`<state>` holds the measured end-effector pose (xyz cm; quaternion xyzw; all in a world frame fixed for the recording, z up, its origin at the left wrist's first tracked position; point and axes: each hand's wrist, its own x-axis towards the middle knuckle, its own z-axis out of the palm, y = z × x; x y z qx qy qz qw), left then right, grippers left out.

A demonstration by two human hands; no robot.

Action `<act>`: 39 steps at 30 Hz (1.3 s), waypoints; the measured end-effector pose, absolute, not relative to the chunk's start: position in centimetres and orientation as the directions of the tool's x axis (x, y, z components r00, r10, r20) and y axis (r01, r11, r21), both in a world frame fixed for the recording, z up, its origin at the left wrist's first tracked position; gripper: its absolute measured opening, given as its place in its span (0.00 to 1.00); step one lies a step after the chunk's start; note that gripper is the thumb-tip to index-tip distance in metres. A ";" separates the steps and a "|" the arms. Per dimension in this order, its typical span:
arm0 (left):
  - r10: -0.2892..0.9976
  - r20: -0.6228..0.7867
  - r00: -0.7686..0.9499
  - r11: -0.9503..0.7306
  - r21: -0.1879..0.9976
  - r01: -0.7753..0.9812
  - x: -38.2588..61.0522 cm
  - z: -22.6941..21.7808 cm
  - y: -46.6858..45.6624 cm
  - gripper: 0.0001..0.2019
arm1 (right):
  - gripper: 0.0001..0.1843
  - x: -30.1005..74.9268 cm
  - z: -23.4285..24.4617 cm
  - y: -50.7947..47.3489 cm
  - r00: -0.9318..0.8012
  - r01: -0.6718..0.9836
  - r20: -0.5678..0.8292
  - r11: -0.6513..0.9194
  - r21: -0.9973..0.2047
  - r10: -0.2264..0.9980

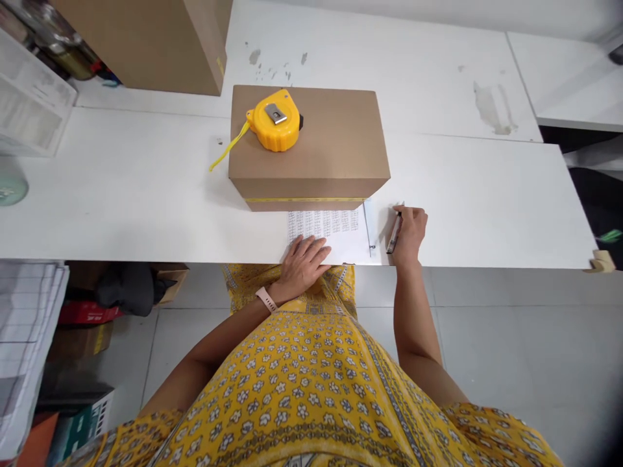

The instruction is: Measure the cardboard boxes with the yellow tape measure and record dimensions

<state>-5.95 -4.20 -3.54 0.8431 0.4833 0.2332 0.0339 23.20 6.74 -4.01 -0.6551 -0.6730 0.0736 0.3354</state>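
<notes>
My left hand lies flat on a printed paper sheet at the table's front edge, fingers stretched out and holding nothing. The rows of print run under a closed brown cardboard box. On top of that box rests a yellow tape measure with a metal clip and a yellow strap. To the right of the sheet, my right hand has its fingers closed on a slim pen-like object, slanted close to the tabletop. Its exact kind is unclear. A pale strip lies between the sheet and this hand.
A larger cardboard box stands at the back left, beside bottles and a white container. A green round thing sits at the left edge. Folded checked cloth or paper hangs at lower left.
</notes>
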 end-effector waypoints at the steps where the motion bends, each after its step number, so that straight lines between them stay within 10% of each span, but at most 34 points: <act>1: 0.835 0.383 0.395 -0.524 0.334 0.784 -6.0 -2.7 -4.2 0.16 | 0.18 23.6 -4.3 6.9 0.075 0.847 0.352 0.126 -0.516 0.933; 10: 0.672 0.741 -0.016 -0.371 0.355 0.858 -13.3 9.5 3.5 0.20 | 0.27 23.4 -4.8 7.1 0.107 0.881 0.396 0.098 -0.463 0.912; 14: 0.757 0.653 0.016 -0.377 0.416 0.828 -16.2 10.6 9.9 0.33 | 0.24 23.4 -5.1 7.1 0.143 0.869 0.411 0.085 -0.488 0.900; 24: 0.886 0.459 -0.062 -0.430 0.865 0.259 -13.0 11.2 8.2 0.30 | 0.17 19.3 0.1 4.7 0.367 0.687 0.576 0.205 -0.697 0.730; 27: 0.951 0.296 0.091 -0.303 0.949 0.080 -10.6 12.1 4.7 0.28 | 0.15 14.7 4.9 2.2 0.290 0.274 0.376 0.300 -0.914 0.880; 31: 0.965 0.203 0.168 -0.209 0.978 0.023 -9.2 12.9 2.4 0.28 | 0.28 10.7 9.5 1.2 -0.165 -0.276 0.016 -0.030 -0.961 0.986; 39: 0.979 0.147 0.140 -0.160 0.983 0.087 -11.8 14.5 2.6 0.24 | 0.30 10.8 11.8 4.7 -0.343 -0.335 -0.114 -0.235 -0.913 0.932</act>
